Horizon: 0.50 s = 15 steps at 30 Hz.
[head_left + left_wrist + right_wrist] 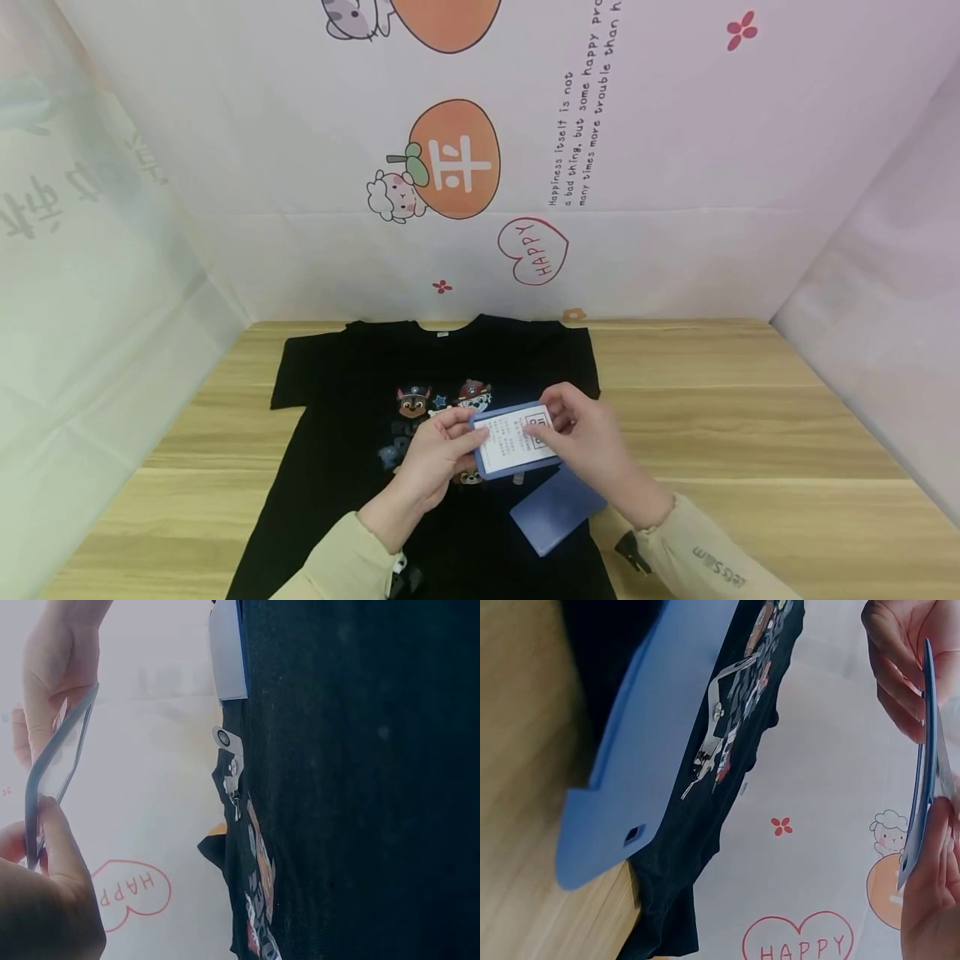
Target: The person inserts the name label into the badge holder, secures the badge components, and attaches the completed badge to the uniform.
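Note:
A blue card holder [525, 468] is held up above a black T-shirt [330, 483], with a white printed card [510, 442] lying in its face. My left hand [431, 462] grips the holder's left end, thumb on the front and fingers behind. At the other end my right hand [592, 433] pinches the card, its thumb on the printed face. In the left wrist view a card corner [62, 712] stands out from the holder by the right fingers. Below lies a separate flat blue piece [555, 512] with a small slot, on the shirt's right side.
On the shirt, beside the blue piece, is a metal badge clip [716, 712] with a clear strap [229, 742]. The shirt carries a printed cartoon dog design [412, 404] and is spread over a wooden table [750, 433]. A white printed backdrop [675, 167] rises behind.

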Motion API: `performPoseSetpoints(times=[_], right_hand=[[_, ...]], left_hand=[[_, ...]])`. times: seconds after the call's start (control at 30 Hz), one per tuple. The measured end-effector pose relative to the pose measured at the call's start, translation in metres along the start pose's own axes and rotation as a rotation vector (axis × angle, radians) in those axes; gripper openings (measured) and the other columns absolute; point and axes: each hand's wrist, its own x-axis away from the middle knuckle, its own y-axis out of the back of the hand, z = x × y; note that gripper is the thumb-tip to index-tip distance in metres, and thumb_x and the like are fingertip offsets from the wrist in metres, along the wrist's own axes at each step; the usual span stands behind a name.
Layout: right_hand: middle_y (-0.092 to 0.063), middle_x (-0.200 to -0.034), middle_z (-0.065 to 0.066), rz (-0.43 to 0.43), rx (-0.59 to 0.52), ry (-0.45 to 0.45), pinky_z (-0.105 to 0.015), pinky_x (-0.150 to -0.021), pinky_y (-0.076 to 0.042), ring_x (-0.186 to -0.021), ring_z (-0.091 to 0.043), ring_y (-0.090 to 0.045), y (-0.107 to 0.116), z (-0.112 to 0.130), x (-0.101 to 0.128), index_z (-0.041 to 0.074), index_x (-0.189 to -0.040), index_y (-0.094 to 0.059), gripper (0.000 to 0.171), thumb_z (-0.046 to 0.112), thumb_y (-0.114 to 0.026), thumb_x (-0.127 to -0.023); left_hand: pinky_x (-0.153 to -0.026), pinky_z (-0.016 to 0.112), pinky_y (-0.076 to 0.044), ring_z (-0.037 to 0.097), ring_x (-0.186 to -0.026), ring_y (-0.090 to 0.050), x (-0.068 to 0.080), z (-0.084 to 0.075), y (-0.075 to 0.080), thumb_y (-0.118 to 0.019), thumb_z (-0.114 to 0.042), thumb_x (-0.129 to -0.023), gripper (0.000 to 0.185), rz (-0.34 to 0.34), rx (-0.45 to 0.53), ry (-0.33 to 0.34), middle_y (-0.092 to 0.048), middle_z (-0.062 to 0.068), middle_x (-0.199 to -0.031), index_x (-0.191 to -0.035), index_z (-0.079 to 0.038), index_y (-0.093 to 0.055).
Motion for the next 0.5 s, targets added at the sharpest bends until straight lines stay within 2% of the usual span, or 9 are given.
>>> performPoseSetpoints(times=[0.17, 0.3, 0.4, 0.5], right_hand=[[-0.058, -0.07, 0.002, -0.053, 0.086, 0.058, -0.019, -0.055, -0.045, -0.062, -0.005, -0.048, 0.0013, 0.0004, 0.0017, 0.004, -0.091, -0.062, 0.033, 0.005, -0.084, -0.067], [-0.056, -0.082, -0.003, -0.109, 0.145, 0.106, -0.024, -0.061, -0.049, -0.072, -0.009, -0.048, 0.0014, -0.0019, 0.0029, 0.003, -0.094, -0.063, 0.039, 0.006, -0.087, -0.064], [-0.055, -0.095, -0.008, -0.097, 0.119, 0.065, -0.027, -0.065, -0.053, -0.081, -0.014, -0.05, 0.0018, -0.0036, 0.0033, 0.002, -0.102, -0.061, 0.045, 0.007, -0.086, -0.065], [-0.056, -0.101, -0.01, -0.031, 0.041, -0.049, -0.026, -0.065, -0.052, -0.083, -0.017, -0.053, 0.0036, -0.0046, 0.003, 0.003, -0.109, -0.058, 0.048, 0.008, -0.084, -0.069]], left_hand=[[-0.078, 0.034, -0.057, 0.018, -0.089, -0.069, -0.0012, 0.0012, 0.0005, -0.057, -0.005, -0.093, 0.031, -0.018, -0.017, -0.003, -0.067, 0.019, -0.111, -0.122, 0.007, -0.052], [-0.078, 0.034, -0.057, 0.019, -0.089, -0.069, -0.0022, 0.0015, 0.0007, -0.057, -0.006, -0.093, 0.031, -0.031, -0.03, 0.004, -0.067, 0.019, -0.111, -0.122, 0.005, -0.053], [-0.078, 0.034, -0.057, 0.019, -0.09, -0.069, -0.0018, 0.0017, 0.0008, -0.058, -0.007, -0.093, 0.032, -0.037, -0.04, 0.002, -0.067, 0.018, -0.111, -0.122, 0.005, -0.054], [-0.078, 0.034, -0.057, 0.02, -0.09, -0.069, -0.0009, 0.0019, 0.0009, -0.058, -0.008, -0.093, 0.032, -0.038, -0.048, -0.003, -0.067, 0.019, -0.111, -0.123, 0.005, -0.053]])
